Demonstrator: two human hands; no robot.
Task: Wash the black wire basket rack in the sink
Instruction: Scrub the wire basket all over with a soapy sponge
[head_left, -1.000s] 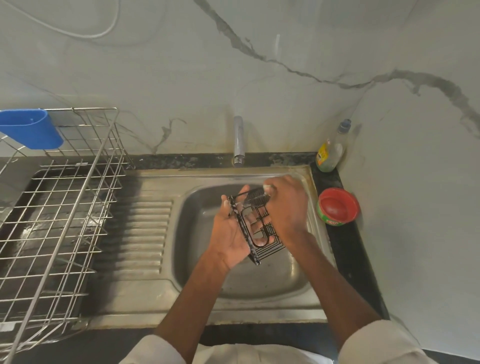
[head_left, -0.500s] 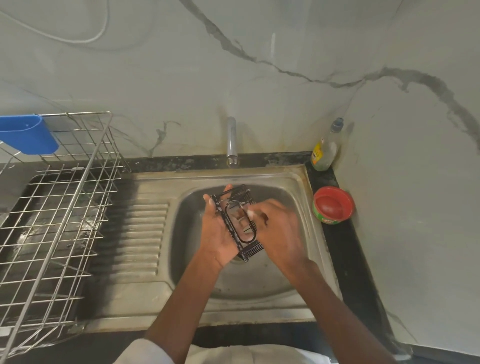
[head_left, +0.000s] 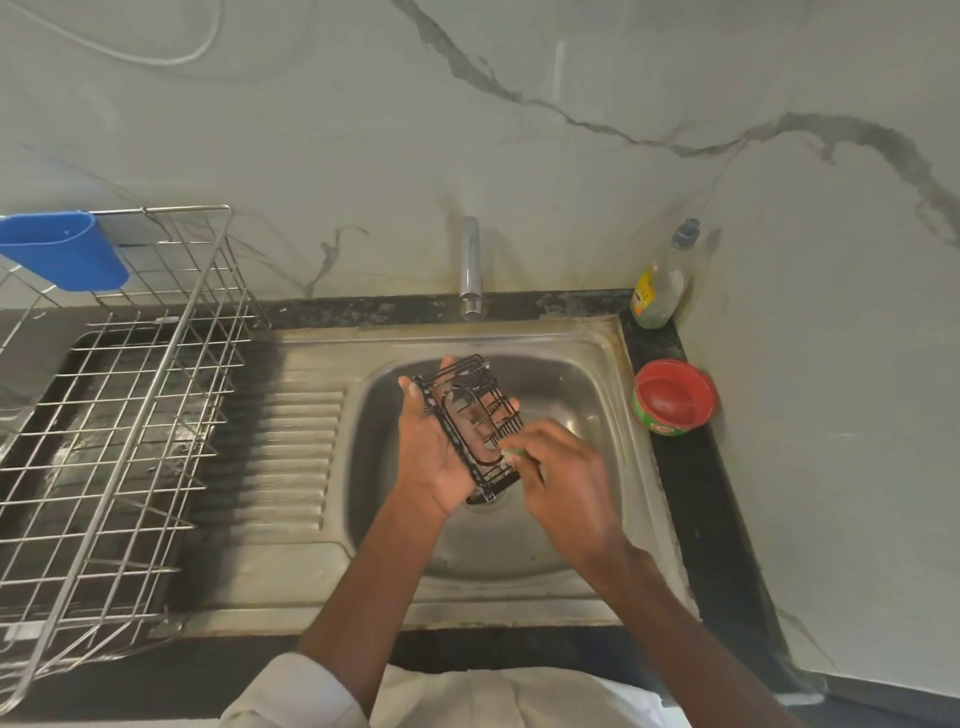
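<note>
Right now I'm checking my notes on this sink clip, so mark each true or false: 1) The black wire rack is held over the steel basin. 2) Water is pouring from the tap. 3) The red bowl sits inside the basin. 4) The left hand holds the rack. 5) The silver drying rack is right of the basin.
1) True: the black wire basket rack is over the stainless steel sink basin.
2) False: no stream shows below the chrome tap.
3) False: the red round bowl sits on the dark counter, right of the basin.
4) True: the left hand has the grip; the right hand works at it.
5) False: the silver wire drying rack stands to the left.
</note>
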